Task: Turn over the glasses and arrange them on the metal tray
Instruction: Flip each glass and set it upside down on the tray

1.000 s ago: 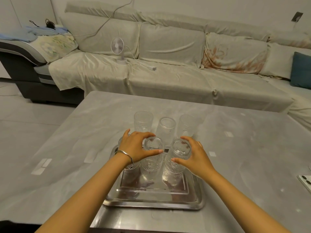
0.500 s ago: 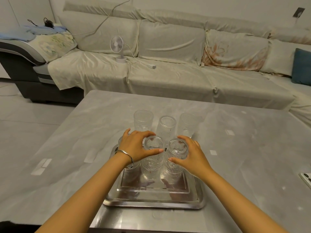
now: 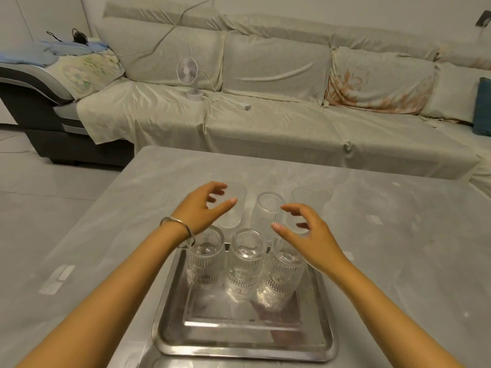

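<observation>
Three ribbed clear glasses stand in a row at the far end of the metal tray (image 3: pixel 239 343): left glass (image 3: pixel 204 258), middle glass (image 3: pixel 245 264), right glass (image 3: pixel 283 274). Behind the tray, on the grey table (image 3: pixel 385 261), stand three more glasses: a left one (image 3: pixel 233 208), a middle one (image 3: pixel 267 211) and a right one (image 3: pixel 301 197). My left hand (image 3: pixel 203 208) hovers open just in front of the far-left glass. My right hand (image 3: pixel 308 232) is open in front of the far-right glass, partly hiding it. Neither hand holds anything.
A long covered sofa (image 3: pixel 265 115) runs behind the table, with a small white fan (image 3: pixel 188 75) and a power strip on it. A dark lounge chair (image 3: pixel 39 107) stands at the left. White tape marks (image 3: pixel 57 278) lie on the tabletop.
Both hands let go of the glasses on the tray and moved forward, fingers spread, toward the back row of glasses. The view tilted slightly.
</observation>
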Demonstrator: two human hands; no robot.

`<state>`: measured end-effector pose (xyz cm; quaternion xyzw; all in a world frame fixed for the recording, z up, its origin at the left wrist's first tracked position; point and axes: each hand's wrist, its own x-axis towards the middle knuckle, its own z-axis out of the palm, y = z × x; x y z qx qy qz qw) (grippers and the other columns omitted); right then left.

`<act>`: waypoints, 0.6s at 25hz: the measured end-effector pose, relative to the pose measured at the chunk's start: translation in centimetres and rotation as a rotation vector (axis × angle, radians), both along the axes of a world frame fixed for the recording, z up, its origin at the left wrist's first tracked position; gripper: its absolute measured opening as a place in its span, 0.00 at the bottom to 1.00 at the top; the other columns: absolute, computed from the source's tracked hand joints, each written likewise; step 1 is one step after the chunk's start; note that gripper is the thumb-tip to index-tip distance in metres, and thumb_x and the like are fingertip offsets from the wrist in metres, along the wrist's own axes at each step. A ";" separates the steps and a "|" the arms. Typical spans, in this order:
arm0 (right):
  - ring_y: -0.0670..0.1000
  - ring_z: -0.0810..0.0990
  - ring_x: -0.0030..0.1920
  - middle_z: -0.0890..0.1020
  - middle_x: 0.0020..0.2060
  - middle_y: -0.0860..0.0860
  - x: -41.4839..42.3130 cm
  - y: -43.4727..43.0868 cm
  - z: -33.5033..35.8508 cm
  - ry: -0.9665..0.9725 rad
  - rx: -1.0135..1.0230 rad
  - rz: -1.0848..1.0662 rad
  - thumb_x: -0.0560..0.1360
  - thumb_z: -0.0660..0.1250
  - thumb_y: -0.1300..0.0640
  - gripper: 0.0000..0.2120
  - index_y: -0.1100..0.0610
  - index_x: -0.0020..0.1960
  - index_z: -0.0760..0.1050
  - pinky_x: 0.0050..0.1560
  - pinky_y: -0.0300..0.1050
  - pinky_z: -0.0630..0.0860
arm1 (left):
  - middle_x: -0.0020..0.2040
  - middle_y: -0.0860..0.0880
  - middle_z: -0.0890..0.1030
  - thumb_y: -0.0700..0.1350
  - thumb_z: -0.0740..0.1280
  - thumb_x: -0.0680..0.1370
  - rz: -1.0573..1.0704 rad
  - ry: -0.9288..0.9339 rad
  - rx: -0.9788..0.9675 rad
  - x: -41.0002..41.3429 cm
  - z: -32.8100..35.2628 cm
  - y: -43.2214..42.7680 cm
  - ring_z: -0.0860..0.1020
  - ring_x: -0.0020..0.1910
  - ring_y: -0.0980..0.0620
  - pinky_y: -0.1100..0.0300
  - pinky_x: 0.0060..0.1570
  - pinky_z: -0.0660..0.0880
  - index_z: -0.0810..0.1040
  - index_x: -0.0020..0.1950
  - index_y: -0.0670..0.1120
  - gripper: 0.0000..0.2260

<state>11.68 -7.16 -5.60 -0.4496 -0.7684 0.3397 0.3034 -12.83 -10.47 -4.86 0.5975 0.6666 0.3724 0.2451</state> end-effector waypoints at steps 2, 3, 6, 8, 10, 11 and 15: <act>0.43 0.72 0.62 0.74 0.60 0.40 -1.4 1.6 0.4 0.030 -0.006 0.011 0.70 0.69 0.41 0.22 0.45 0.61 0.72 0.63 0.40 0.69 | 0.69 0.47 0.69 0.59 0.69 0.69 0.056 0.074 -0.056 -1.0 0.3 2.1 0.71 0.63 0.48 0.55 0.57 0.72 0.63 0.70 0.51 0.33; 0.45 0.73 0.63 0.75 0.61 0.43 -2.0 2.4 0.4 0.038 -0.018 0.004 0.72 0.70 0.45 0.20 0.47 0.62 0.73 0.65 0.42 0.69 | 0.72 0.45 0.65 0.58 0.70 0.68 0.053 0.093 -0.139 -1.1 0.3 3.1 0.69 0.66 0.45 0.51 0.62 0.70 0.60 0.72 0.49 0.37; 0.49 0.72 0.65 0.76 0.63 0.49 -3.5 4.2 0.0 0.068 -0.087 -0.024 0.72 0.72 0.52 0.20 0.52 0.62 0.74 0.67 0.44 0.69 | 0.75 0.43 0.59 0.59 0.71 0.67 -0.003 0.161 -0.325 -1.0 -0.1 5.7 0.62 0.71 0.43 0.48 0.68 0.62 0.55 0.74 0.46 0.42; 0.49 0.73 0.64 0.77 0.62 0.49 -4.0 4.8 -0.4 0.080 -0.099 -0.031 0.71 0.73 0.53 0.20 0.53 0.61 0.75 0.67 0.45 0.69 | 0.75 0.44 0.60 0.59 0.71 0.67 -0.024 0.198 -0.325 -0.9 -0.6 6.8 0.64 0.71 0.43 0.48 0.67 0.63 0.56 0.74 0.46 0.42; 0.49 0.74 0.63 0.78 0.60 0.49 -4.1 5.3 -0.9 0.072 -0.084 -0.035 0.71 0.73 0.54 0.19 0.53 0.60 0.75 0.66 0.43 0.69 | 0.74 0.45 0.62 0.59 0.72 0.66 -0.028 0.214 -0.313 -0.9 -0.9 7.6 0.68 0.68 0.43 0.47 0.66 0.67 0.57 0.73 0.46 0.42; 0.49 0.75 0.63 0.79 0.60 0.49 -4.1 5.4 -1.1 0.063 -0.072 -0.038 0.71 0.74 0.54 0.19 0.53 0.60 0.76 0.65 0.41 0.69 | 0.73 0.45 0.64 0.59 0.73 0.65 -0.026 0.222 -0.301 -0.9 -1.1 7.8 0.70 0.66 0.43 0.47 0.65 0.69 0.58 0.73 0.47 0.42; 0.48 0.75 0.62 0.79 0.59 0.48 -3.9 5.4 -1.5 0.064 -0.067 -0.029 0.71 0.74 0.53 0.17 0.52 0.59 0.76 0.64 0.40 0.68 | 0.67 0.45 0.73 0.60 0.75 0.62 0.031 0.249 -0.183 -1.2 -1.3 7.6 0.75 0.59 0.46 0.52 0.59 0.73 0.65 0.70 0.46 0.42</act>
